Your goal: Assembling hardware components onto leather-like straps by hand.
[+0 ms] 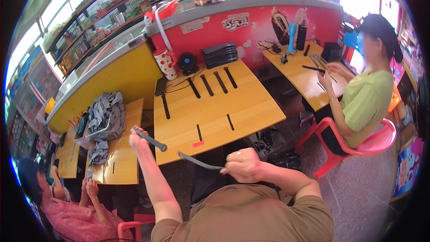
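Observation:
My left hand (138, 140) is closed round a dark grey strap with a rounded, ring-like end (154, 141), which slants down to the right over the table's front left corner. In front of my body, my right hand (242, 165) pinches one end of a thin grey strip (197, 160). The strip's free end points left, toward the strap, with a gap between them. On the wooden table (215, 107) lie several black straps with rounded ends (218, 82). Two short black strips (230, 122) lie nearer, one touching a small red piece (198, 144).
Along the table's back stand a polka-dot tumbler (165, 65), a small black fan (187, 62) and a stack of black packs (219, 55). At left, a bin of grey cloths (104, 118) is near a seated person in pink. Another person in green works at the right table (309, 80).

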### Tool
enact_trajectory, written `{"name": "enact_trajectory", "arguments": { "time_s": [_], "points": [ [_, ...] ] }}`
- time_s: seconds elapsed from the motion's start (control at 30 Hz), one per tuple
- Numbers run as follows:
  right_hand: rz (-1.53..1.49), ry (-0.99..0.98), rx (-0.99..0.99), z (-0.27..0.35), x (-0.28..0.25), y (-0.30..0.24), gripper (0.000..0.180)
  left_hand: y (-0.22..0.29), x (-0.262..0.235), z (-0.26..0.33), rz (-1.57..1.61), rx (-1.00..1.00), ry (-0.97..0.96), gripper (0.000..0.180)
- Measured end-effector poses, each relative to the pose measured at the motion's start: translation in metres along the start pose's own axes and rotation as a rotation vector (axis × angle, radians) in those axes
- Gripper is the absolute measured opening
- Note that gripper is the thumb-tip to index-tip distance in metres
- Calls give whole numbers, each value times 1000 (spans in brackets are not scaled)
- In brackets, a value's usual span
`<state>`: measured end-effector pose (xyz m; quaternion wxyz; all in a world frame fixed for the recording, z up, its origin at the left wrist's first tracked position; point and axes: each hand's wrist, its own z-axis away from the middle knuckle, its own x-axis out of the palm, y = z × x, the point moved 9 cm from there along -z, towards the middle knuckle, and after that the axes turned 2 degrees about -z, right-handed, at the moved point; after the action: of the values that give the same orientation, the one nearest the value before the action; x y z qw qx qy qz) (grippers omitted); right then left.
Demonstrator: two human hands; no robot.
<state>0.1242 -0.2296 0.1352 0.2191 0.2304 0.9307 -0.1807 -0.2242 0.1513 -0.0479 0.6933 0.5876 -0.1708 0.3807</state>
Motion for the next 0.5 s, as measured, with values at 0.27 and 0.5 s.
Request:
{"name": "enact_trajectory", "arguments": {
  "time_s": [0.27,0.5],
  "points": [
    [-316,57,954,17,-70,106,16,-26,-1,54,-16,-340,-344,30],
    [-155,84,814,-62,-18,212,11,-111,17,105,-68,-384,-506,27]
  ]
}}
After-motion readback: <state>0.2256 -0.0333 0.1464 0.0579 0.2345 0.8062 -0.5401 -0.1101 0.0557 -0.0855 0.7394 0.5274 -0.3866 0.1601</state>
